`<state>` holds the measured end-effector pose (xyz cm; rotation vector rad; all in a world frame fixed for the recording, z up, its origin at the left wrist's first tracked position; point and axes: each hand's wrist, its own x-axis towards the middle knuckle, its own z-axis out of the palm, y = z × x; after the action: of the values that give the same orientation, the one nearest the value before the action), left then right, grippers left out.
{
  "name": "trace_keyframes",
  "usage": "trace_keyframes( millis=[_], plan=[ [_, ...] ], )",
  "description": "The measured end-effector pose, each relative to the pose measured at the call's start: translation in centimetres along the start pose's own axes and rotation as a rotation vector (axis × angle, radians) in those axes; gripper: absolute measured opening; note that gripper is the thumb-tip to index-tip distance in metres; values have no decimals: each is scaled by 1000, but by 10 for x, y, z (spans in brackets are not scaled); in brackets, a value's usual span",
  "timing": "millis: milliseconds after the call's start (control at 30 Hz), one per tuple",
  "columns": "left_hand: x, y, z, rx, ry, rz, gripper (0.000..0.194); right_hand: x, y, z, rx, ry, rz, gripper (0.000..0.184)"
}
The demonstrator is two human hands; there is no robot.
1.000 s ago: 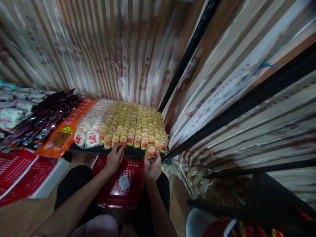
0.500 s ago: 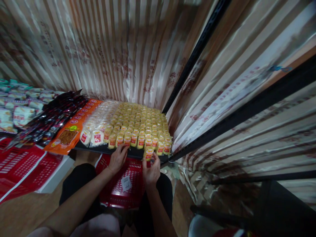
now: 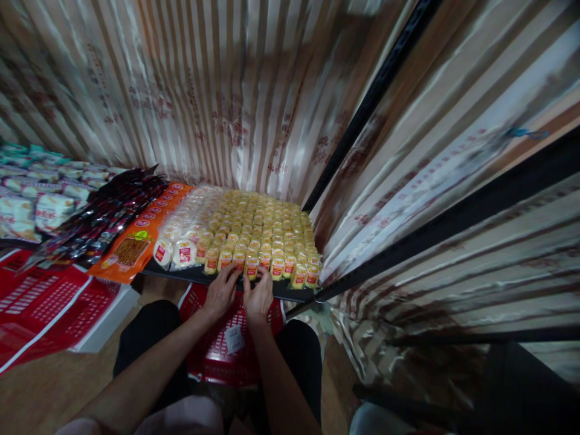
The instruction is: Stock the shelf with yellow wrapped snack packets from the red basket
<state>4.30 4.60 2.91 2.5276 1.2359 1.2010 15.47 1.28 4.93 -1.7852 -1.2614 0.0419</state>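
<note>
Small yellow snack packets [image 3: 265, 225] with red and white labels stand in close rows on a dark shelf [image 3: 290, 292]. At the front row my right hand [image 3: 258, 300] grips one packet [image 3: 251, 268] between thumb and fingers, and its base is partly hidden. Just left of it, my left hand [image 3: 222, 294] has its fingers bent together on the lower front of a neighbouring packet [image 3: 238, 259]; its thumb is hard to make out. Below both hands a red perforated basket [image 3: 215, 356] with a white paper label sits between the knees.
White snack packets [image 3: 184, 252], an orange bag [image 3: 131, 251], a pile of dark shiny packs [image 3: 106, 217] and white-and-teal bags [image 3: 52, 211] line the shelf leftward. Another red basket [image 3: 45, 308] is at lower left. Black frame posts [image 3: 362, 115] and striped curtains [image 3: 254, 90] enclose the back and right.
My right hand has moved left with the packet, from in front of the row's right part to beside my left hand. The left hand stays at nearly the same packet. The view has shifted slightly.
</note>
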Motion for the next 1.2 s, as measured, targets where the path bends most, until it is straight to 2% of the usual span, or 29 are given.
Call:
trace_keyframes(
  millis=[233,533,733,933,1200],
  plan=[
    [0,1,-1,-3,-27,13,47,1,-3,1,-63,-26,34,31],
    [-2,0,-2,61,-111,23,60,4,-2,-5,-31,-77,-46,29],
    [-2,1,1,74,-96,29,59,2,4,-4,-12,-67,-68,33],
    [-4,2,2,95,-112,19,63,2,10,0,10,-54,0,30],
    [-5,2,5,135,-50,115,59,3,13,-7,-17,-54,-82,28]
  ],
)
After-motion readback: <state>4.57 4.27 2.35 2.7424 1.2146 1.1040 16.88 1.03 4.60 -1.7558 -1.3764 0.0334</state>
